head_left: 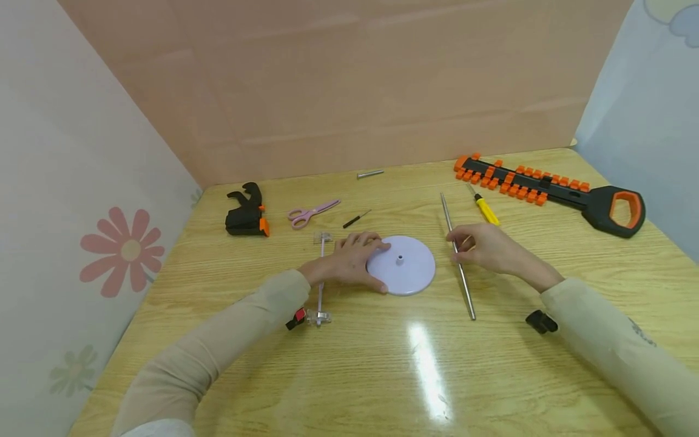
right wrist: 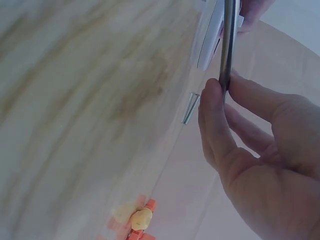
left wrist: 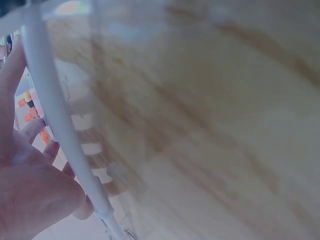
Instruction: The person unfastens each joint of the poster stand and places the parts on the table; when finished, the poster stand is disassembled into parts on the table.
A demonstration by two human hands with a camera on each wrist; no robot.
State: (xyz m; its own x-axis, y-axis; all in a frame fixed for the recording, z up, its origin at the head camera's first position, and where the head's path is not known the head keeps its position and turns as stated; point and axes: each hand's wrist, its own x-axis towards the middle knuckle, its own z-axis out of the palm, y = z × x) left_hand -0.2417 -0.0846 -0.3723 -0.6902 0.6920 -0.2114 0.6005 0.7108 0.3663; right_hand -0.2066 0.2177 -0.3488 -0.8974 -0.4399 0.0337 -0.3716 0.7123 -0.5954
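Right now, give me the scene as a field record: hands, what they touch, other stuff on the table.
left hand: rests on disc, fingers flat on its left edge
right hand: pinches rod
rod: lies on table, right of disc
left of disc: clear bar, red clip
far side: clamp, scissors, screwdriver, saw

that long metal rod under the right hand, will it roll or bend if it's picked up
The metal rod looks thin, straight and round, so it probably stays stiff but rolls easily on the glossy table. Its smooth shine suggests it may slip in the right hand fingers.
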